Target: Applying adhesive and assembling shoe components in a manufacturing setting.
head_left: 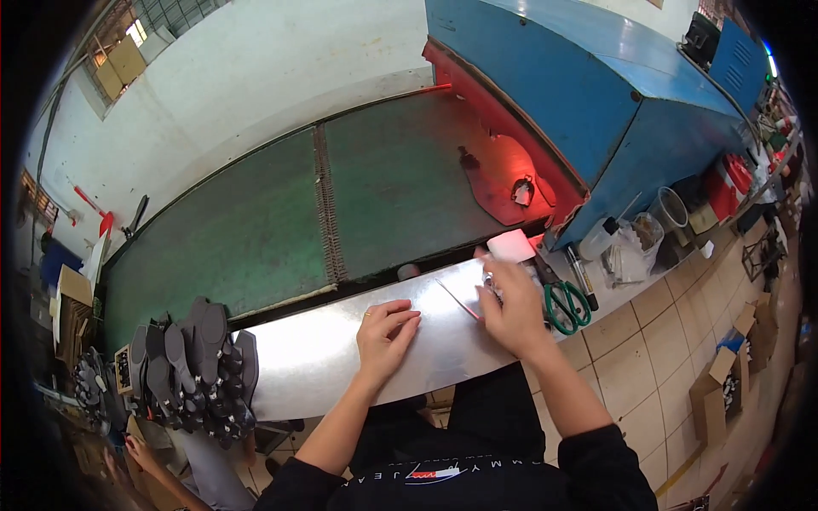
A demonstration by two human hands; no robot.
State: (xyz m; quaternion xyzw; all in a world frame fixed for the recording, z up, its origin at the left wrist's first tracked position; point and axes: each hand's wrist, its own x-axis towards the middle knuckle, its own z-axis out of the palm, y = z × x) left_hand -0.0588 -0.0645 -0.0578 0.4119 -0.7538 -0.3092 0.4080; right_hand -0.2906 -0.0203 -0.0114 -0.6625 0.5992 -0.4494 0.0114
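Note:
Above the shiny metal tabletop [298,362], my left hand [386,339] has its fingers loosely bent and slightly apart, with nothing visible in them. My right hand [514,313] is further right, thumb and fingers brought together around something small and partly shiny that they mostly hide. Just left of its thumb lies a thin pointed metal tool [458,298] with a reddish end; whether the hand touches it I cannot tell. A white block-like roll [511,245] stands beyond the right fingers. Green-handled scissors [567,307] lie right of that hand.
A green conveyor belt [239,200] runs behind the tabletop into a blue machine [545,77] glowing red inside, with a dark sandal piece [522,191] at its mouth. Dark soles [183,358] are heaped at left, near another person's hand [141,451]. Right: a marker [584,279], plastic cup [669,209].

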